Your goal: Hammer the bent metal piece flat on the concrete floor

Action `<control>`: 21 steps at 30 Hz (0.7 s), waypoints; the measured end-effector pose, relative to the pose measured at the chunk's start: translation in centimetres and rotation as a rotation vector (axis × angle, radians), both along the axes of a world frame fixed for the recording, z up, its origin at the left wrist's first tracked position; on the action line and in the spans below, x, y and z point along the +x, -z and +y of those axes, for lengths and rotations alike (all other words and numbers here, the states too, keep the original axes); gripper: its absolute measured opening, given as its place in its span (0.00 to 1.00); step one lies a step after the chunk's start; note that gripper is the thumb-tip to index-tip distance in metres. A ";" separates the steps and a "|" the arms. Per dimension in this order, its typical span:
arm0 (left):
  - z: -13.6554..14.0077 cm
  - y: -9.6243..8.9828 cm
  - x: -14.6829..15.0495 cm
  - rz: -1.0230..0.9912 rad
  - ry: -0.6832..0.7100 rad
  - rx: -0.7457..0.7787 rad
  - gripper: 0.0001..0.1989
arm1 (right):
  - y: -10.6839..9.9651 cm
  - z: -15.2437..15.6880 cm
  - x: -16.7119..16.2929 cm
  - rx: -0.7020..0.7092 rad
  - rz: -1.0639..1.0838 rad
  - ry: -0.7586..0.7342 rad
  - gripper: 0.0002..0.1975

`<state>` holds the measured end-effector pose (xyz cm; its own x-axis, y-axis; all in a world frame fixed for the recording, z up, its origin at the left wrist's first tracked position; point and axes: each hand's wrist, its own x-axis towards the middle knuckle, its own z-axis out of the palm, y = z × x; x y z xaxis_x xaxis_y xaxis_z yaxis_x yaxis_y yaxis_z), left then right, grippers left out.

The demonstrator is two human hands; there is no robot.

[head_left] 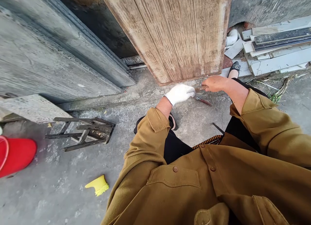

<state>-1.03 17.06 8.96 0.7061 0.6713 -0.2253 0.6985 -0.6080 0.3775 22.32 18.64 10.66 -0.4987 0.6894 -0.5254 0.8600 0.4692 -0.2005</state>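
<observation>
In the head view my left hand (181, 94) wears a white knitted glove, its fingers pressed together at one end of a small rusty-brown piece (200, 88). My bare right hand (215, 84) is closed around the other end. The kind of piece is too small to make out. Just below my left fingertips is a slim tool with a reddish-brown handle (204, 101); whether it touches the glove I cannot tell. Directly beyond both hands rises the lower edge of a worn wooden door panel (179, 34).
To the left lie a small dark wooden stool (84, 134) on its side, a red bucket (18, 155) and a yellow scrap (97, 185). Grey boards (60, 56) lean at the upper left. Stacked planks (279, 45) and a white pipe (232, 38) are at the right. A dark rod (218, 128) is between my legs.
</observation>
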 end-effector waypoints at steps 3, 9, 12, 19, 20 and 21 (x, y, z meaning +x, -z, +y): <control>0.1 -0.1 -0.2 -0.023 0.025 0.009 0.14 | 0.0 -0.5 -0.3 -0.206 0.007 -0.149 0.11; 0.9 0.3 -0.9 -0.207 -0.040 -0.096 0.14 | -0.4 -0.6 -0.2 -0.330 0.158 -0.225 0.15; 1.3 0.5 -1.4 -0.339 -0.109 -0.198 0.12 | -1.2 -0.4 0.7 -0.313 0.298 -0.139 0.17; 0.4 0.9 -0.5 -0.644 -0.231 -0.615 0.26 | -1.9 -0.2 1.2 -0.078 0.987 0.493 0.20; 0.2 0.9 -0.2 -0.656 -0.201 -0.654 0.28 | -1.6 0.0 1.1 -0.041 1.029 0.560 0.21; 0.0 0.9 0.2 -0.662 -0.176 -0.679 0.29 | -1.3 0.3 1.1 -0.013 1.036 0.612 0.21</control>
<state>-0.83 17.08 8.10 0.7314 0.6530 -0.1966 0.2775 -0.0218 0.9605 23.39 18.94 11.96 -0.2803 0.9568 -0.0774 0.3672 0.0324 -0.9296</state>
